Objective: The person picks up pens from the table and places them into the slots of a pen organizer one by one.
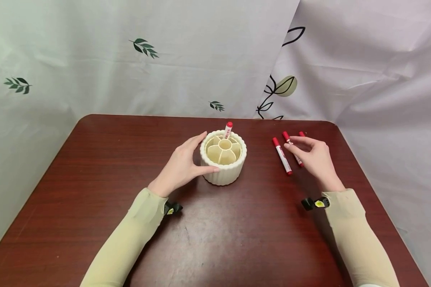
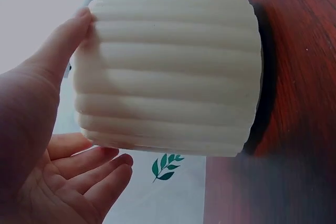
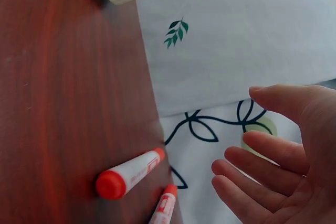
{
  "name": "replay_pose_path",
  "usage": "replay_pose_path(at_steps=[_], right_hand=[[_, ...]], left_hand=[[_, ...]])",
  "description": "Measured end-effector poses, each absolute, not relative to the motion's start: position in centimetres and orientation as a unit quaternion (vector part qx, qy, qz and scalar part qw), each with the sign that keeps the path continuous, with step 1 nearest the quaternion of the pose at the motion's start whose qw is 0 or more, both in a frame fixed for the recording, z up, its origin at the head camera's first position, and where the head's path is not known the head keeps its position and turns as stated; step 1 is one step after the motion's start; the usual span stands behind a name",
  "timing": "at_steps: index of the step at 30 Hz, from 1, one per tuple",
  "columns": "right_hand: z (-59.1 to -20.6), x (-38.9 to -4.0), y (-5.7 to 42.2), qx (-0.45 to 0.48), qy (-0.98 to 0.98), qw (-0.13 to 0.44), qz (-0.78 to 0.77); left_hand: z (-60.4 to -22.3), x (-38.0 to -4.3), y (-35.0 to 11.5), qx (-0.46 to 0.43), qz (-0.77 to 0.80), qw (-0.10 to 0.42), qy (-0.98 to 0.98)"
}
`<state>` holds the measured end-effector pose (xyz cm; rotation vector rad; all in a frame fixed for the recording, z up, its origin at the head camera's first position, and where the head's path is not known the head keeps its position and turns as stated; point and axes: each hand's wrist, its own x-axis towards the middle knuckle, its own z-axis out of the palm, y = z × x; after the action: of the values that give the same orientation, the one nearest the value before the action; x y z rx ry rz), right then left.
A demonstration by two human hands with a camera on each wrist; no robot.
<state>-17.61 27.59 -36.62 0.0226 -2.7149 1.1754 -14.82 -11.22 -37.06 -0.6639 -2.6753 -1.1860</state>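
Fingers and thumb of the left hand (image 1: 179, 163) grip a ribbed cream holder (image 1: 222, 175) mid-frame, one red-capped marker (image 1: 228, 130) standing inside; the right hand (image 1: 316, 159) — fingers parted, empty — hovers over three more markers (image 1: 282, 156) right of centre, hiding parts of two. Only the head view shows compartments (image 1: 214, 153); label print (image 3: 145, 167) is unreadable.

Looks like matt, ridged plastic on the holder (image 1: 222, 176), centre frame; smooth plastic on the markers (image 1: 282, 156) at right; shows glossy wood grain across the lower table (image 1: 237, 239), creased cloth in the upper backdrop (image 1: 93, 79).
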Motion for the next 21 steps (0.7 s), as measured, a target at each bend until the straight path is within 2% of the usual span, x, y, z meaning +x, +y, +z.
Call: replay_pose_path(at_steps=[8, 21], right_hand=[[-37.8, -17.2, 28.2, 0.009, -0.92, 0.07, 0.385], [-39.7, -16.7, 29.0, 0.032, -0.925, 0.058, 0.375]], left_hand=[[-37.2, -15.5, -10.3, -0.208, -0.399, 0.05, -0.892], [-37.5, -15.8, -9.7, -0.198, -0.407, 0.06, -0.89]])
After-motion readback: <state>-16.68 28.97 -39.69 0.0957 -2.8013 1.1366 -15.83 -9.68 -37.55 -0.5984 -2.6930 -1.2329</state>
